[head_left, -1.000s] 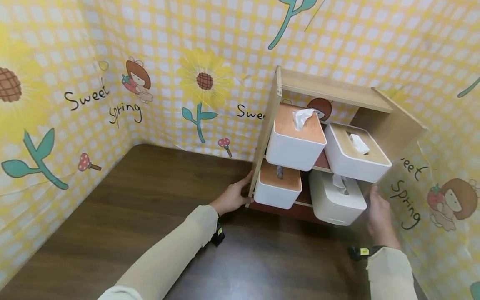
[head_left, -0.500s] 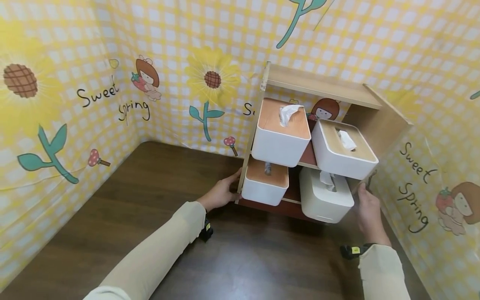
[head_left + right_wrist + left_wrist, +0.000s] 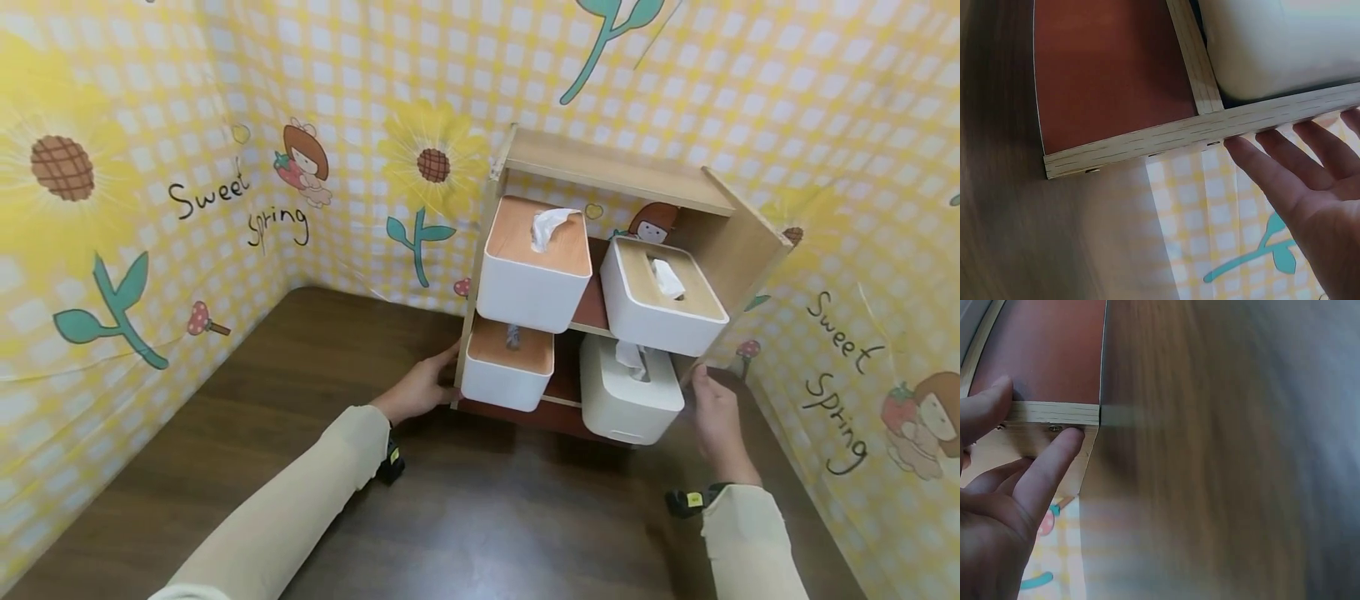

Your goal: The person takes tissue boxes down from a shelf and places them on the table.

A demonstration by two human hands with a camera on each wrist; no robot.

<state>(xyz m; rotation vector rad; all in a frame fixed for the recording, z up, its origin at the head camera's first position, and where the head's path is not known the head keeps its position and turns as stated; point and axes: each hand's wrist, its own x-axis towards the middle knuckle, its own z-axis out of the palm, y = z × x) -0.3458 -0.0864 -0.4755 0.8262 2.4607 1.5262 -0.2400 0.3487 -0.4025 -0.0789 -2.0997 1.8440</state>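
A wooden shelf unit (image 3: 618, 173) stands on the dark table, holding tissue boxes on two levels. White boxes with wood lids sit at upper left (image 3: 534, 292), upper right (image 3: 667, 323) and lower left (image 3: 506, 383); an all-white tissue box (image 3: 632, 410) is lower right. My left hand (image 3: 418, 388) grips the left side panel low down; in the left wrist view its thumb (image 3: 991, 403) lies over the panel's front edge (image 3: 1054, 412), fingers outside. Against the outer right side my right hand (image 3: 720, 421) presses with extended fingers (image 3: 1266, 172), as the right wrist view shows.
Dark wood-look tabletop (image 3: 480, 517) spreads in front and to the left. Yellow checked cloth walls (image 3: 360, 100) with sunflowers and cartoon figures close in the back and sides. Tissue ends stick up from the box lids.
The shelf unit has shifted left along the table with its boxes, both hands moving with it. The gap to the right wall has widened, and the head view has turned slightly left.
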